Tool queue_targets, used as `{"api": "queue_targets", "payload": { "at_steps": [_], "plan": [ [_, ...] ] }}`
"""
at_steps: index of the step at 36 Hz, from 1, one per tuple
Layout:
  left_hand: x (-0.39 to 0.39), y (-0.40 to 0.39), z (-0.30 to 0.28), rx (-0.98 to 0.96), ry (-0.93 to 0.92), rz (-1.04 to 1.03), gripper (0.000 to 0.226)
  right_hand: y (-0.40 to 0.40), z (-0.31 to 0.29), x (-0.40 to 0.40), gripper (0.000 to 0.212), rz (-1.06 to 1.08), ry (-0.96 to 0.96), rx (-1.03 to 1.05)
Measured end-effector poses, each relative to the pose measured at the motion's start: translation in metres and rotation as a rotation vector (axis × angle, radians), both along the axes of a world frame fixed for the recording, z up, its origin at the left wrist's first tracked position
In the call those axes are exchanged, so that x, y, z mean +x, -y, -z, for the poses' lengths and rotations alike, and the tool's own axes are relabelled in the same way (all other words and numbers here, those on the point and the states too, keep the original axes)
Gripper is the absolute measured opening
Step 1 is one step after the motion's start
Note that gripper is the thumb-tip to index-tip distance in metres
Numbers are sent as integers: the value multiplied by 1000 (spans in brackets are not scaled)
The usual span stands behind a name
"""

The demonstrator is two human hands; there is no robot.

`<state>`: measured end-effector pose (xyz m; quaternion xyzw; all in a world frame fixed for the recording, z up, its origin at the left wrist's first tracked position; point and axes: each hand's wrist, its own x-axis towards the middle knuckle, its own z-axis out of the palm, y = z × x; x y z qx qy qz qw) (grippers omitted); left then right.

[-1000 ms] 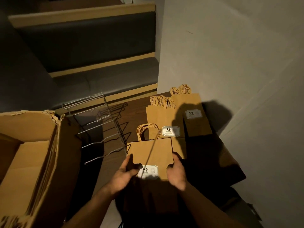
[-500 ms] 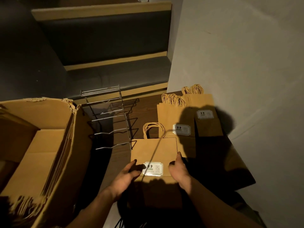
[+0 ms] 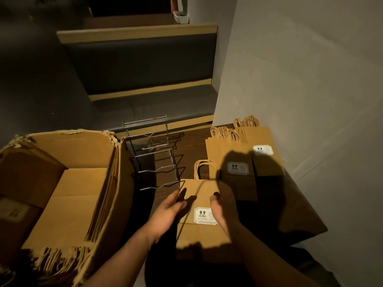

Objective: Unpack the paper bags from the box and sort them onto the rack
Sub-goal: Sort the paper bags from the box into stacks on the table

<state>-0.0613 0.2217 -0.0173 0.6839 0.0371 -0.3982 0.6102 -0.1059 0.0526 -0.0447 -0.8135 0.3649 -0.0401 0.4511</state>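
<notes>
While both hands bracket it, item one: flat kraft paper bag (image 3: pixel 202 228) with twisted-cord handles and a white "9.9" price label (image 3: pixel 204 216), lying on the dark table (image 3: pixel 192 146) directly in front of the person, handles pointing away
Left hand (image 3: pixel 167 212): fingers extended and loosely spread at the bag's left edge, touching it or just above it; whether anything is gripped cannot be told
Right hand (image 3: pixel 220 212): resting along the right edge beside the label, thumb on the face; whether its fingers curl under the edge is hidden
Item two: two stacks of like bags, middle stack (image 3: pixel 230 160) and far stack (image 3: pixel 262 146), lying behind the near one, partly overlapped, all beside the wall
Item three: wire rack (image 3: pixel 154 154), tiers bare, just left of the bags and apart from them
Item four: open cardboard box (image 3: pixel 62 183) at far left, many flat bags (image 3: pixel 62 264) on edge along its near and right walls

Risks, as judged: piles grow on the table while the rack stays unfilled, so sorting may need redoing; overlapped stacks could slide and mix if nudged; a torn box rim may snag cord handles on withdrawal; dim light and hand shadow may hide label differences
</notes>
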Motion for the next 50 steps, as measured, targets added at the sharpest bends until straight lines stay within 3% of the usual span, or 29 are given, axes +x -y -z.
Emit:
{"api": "queue_targets", "payload": {
  "at_steps": [5, 8, 15, 21, 25, 28, 32, 36, 39, 41, 44, 46, 50],
  "plan": [
    [14, -20, -46, -124, 74, -14, 50, -43, -46, 24, 50, -100, 189, 57],
    [23, -43, -67, -194, 157, -21, 46, -79, -76, 38, 53, -175, 298, 214],
    [43, -127, -112, -219, 385, -75, 30, -185, -131, 74, 50, -338, 329, 388],
    [58, -223, -113, -161, 377, -143, 38, -274, -128, 96, 51, -450, 228, 370],
    [74, -276, -87, -54, 324, -186, 29, -323, -108, 114, 51, -482, 81, 373],
    [89, -310, -57, 75, 251, -225, 54, -348, -84, 126, 54, -441, -48, 365],
    [99, -349, -19, 241, 97, -245, 57, -363, -47, 126, 58, -350, -246, 479],
    [106, -374, 18, 326, -70, -223, 55, -368, -7, 124, 49, -264, -362, 304],
    [104, -385, 50, 365, -124, -193, 57, -364, 18, 117, 56, -246, -444, 244],
    [101, -386, 53, 400, -104, -174, 51, -361, 31, 112, 57, -226, -476, 225],
    [102, -385, 47, 431, -46, -193, 23, -355, 54, 111, 53, -207, -495, 213],
    [104, -386, 51, 479, 29, -178, 26, -361, 38, 112, 51, -208, -498, 188],
    [98, -388, 45, 691, 244, 56, 43, -364, 26, 115, 53, -192, -496, 157]
  ]
}}
